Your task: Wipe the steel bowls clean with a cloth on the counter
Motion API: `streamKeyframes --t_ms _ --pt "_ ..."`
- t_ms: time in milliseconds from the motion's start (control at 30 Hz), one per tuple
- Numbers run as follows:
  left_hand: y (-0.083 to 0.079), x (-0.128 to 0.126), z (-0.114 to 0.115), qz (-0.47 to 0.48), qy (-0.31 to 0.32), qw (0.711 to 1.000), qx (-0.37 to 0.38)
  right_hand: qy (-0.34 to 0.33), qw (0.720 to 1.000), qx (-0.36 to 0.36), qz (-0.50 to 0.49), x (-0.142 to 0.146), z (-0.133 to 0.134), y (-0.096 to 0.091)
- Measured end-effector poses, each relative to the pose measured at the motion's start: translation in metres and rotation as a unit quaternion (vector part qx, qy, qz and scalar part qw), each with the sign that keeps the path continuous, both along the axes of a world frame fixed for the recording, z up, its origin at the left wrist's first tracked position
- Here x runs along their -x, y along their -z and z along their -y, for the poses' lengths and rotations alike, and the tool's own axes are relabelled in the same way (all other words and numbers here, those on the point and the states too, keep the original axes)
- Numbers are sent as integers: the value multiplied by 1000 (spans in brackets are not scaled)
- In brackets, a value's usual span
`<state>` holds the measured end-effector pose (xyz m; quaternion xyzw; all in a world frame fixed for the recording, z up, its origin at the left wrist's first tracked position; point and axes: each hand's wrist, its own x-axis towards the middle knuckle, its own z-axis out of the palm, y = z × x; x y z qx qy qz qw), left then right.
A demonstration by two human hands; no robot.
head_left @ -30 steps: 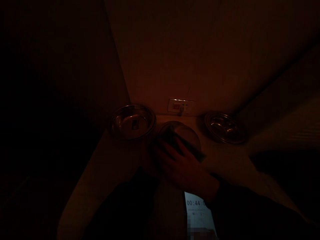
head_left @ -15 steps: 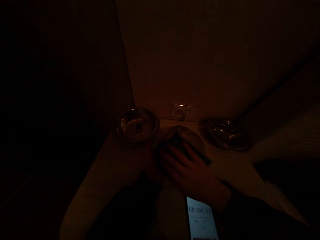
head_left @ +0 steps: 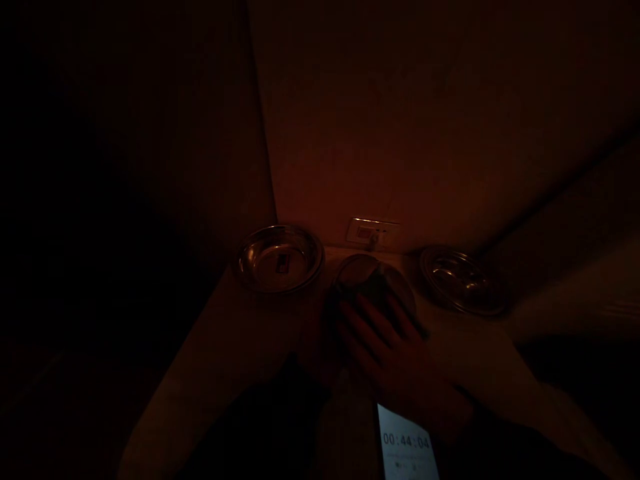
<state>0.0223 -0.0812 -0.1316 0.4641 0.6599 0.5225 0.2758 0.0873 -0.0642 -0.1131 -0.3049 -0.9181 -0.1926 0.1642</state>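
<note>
Head view: right hand (head_left: 403, 373) lies open, fingers spread over a steel bowl (head_left: 395, 283) on the bench (head_left: 215, 360), bracing it from above. Left hand (head_left: 315, 347) sits in shadow beside the bowl; its grip cannot be made out.

A shiny silver bowl (head_left: 279, 259) at 11 o'clock carries a small dark label, and a matching silver plate (head_left: 463, 280) sits at 1 o'clock. A duller silver dish (head_left: 353, 272) lies between them. The phone screen (head_left: 407, 443) at 6 o'clock glows pale blue with dark digits. The wall (head_left: 400, 133) looks reddish brown.
</note>
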Motion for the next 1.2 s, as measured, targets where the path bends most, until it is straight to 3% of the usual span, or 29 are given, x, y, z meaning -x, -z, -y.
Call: streamKeyframes --t_ms 100,233,367,467,667,767,867,1000,1033,1067,1100,1200 --pt "-1 -8 -10 3 -53 998 20 -1 1000 8 11 2 -7 -8" --pt "-1 -5 -27 15 -32 998 49 53 997 51 -12 13 -16 -17" --pt "8 15 -24 36 -19 998 54 2 999 42 10 19 -11 -10" --pt "18 38 -22 161 53 984 59 -11 998 57 9 17 -12 -12" --pt "21 68 -34 292 73 952 56 97 987 116 -60 18 -25 -33" --pt "17 68 -30 352 75 931 57 32 994 100 -35 18 -17 -26" --pt "7 66 -30 474 77 875 61 -21 996 85 -15 17 -11 -21" --pt "-24 63 -48 533 86 841 46 -11 997 71 -39 13 -25 -36" --pt "-34 63 -55 577 81 811 47 -4 997 59 -54 12 -32 -41" --pt "-43 62 -62 584 86 806 37 4 996 42 -76 10 -40 -45" --pt "-51 61 -69 582 95 807 25 17 994 25 -104 8 -47 -49" --pt "-69 56 -85 449 94 889 -13 74 971 -11 -225 3 -64 -50"
